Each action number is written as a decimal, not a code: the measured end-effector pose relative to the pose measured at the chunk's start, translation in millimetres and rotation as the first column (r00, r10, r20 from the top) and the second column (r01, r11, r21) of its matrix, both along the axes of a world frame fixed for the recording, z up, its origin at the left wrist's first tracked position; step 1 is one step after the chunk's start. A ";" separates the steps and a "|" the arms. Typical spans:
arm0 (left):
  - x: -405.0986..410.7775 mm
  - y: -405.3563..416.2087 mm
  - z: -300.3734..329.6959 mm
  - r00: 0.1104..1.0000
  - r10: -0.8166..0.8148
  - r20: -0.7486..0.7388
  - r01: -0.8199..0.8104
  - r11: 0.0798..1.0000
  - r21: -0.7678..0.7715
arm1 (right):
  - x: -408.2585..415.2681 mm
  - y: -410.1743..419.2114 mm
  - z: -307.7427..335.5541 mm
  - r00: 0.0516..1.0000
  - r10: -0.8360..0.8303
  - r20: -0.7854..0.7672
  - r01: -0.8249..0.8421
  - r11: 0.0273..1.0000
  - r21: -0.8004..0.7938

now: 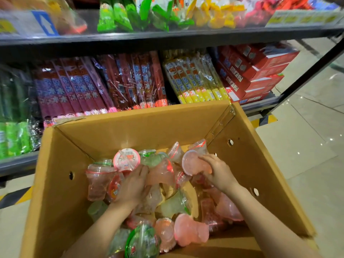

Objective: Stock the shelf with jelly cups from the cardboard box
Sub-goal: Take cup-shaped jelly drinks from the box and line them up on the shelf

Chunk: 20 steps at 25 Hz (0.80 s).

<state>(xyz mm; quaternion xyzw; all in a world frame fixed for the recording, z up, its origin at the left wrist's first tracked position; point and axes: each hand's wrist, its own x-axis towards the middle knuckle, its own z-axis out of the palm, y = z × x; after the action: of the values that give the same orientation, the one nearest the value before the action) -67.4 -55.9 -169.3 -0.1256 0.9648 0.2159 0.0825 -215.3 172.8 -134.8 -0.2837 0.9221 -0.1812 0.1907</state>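
Note:
An open cardboard box (61,175) in front of me holds several loose jelly cups, pink, red and green. My right hand (218,171) grips a pale pink jelly cup (193,163) lying on its side near the box's right wall. My left hand (133,185) reaches into the pile at the box's middle, its fingers curled round a red-lidded jelly cup (127,159); how firm the hold is cannot be told. Another pink cup (191,229) lies near the front edge of the box.
A dark metal shelf (167,35) stands behind the box. Its lower level carries long red, purple and yellow snack packs (195,79) and red cartons (256,69). The upper level holds green and yellow packets (134,13). Tiled floor (307,138) lies to the right.

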 end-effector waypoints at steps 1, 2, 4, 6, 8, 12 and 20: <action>3.7 -1.1 -0.4 0.999 -0.025 0.026 0.026 0.999 -0.039 | -1.2 2.6 -1.4 1.000 -0.005 0.003 0.005 1.000 0.006; 6.2 -0.9 -1.5 0.996 -0.079 0.049 0.083 0.993 -0.085 | -2.4 5.2 -1.3 1.000 -0.009 -0.011 0.009 0.999 0.039; 8.0 2.7 -4.7 0.993 -0.118 0.006 0.117 0.975 -0.188 | -4.6 9.5 -0.1 0.994 0.018 -0.104 0.005 0.975 0.221; 7.9 12.3 -7.9 0.992 -0.100 0.075 0.114 0.970 -0.213 | -6.4 11.9 0.7 0.984 0.080 -0.158 0.001 0.890 0.457; 4.8 14.8 -13.3 0.976 -0.100 0.194 0.155 0.945 -0.289 | -3.2 14.4 -2.2 0.982 0.118 -0.146 -0.010 0.808 0.590; 2.3 18.4 -9.9 0.961 -0.166 0.219 0.231 0.921 -0.314 | 6.5 17.3 -7.2 0.998 0.067 -0.014 -0.047 0.822 0.567; -3.4 44.8 -19.5 0.909 -0.357 0.217 0.406 0.877 -0.258 | 22.4 6.7 -5.7 0.892 0.443 0.090 -0.420 0.739 0.526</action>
<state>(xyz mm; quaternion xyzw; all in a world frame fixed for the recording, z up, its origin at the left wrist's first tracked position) -70.8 -11.1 -188.8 0.0392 0.9818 0.0370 0.1822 -192.9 179.5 -140.5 -0.4290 0.8481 0.1365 0.2792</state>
